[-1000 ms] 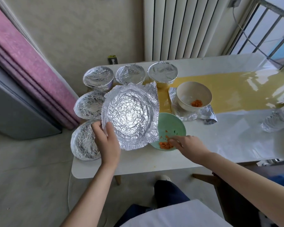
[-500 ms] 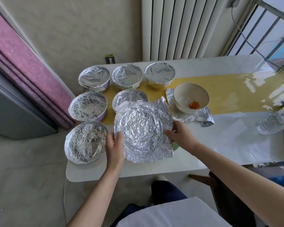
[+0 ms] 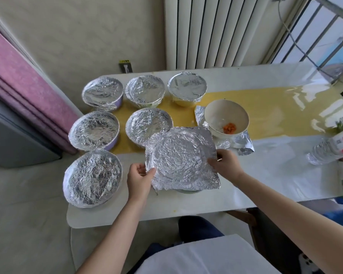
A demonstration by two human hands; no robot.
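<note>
Two pinch grips, left (image 3: pixel 139 179), right (image 3: pixel 225 165), on foil (image 3: pixel 180 161)

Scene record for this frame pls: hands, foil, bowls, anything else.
left hand: pinches the foil sheet at its left edge
right hand: grips the sheet's right edge
foil sheet: crumpled, round dent, held roughly flat
covered bowls: six, foil-topped, left of and behind the sheet
open bowl: white, orange bits inside, on loose foil
bottle: lying on the table, right end
</note>
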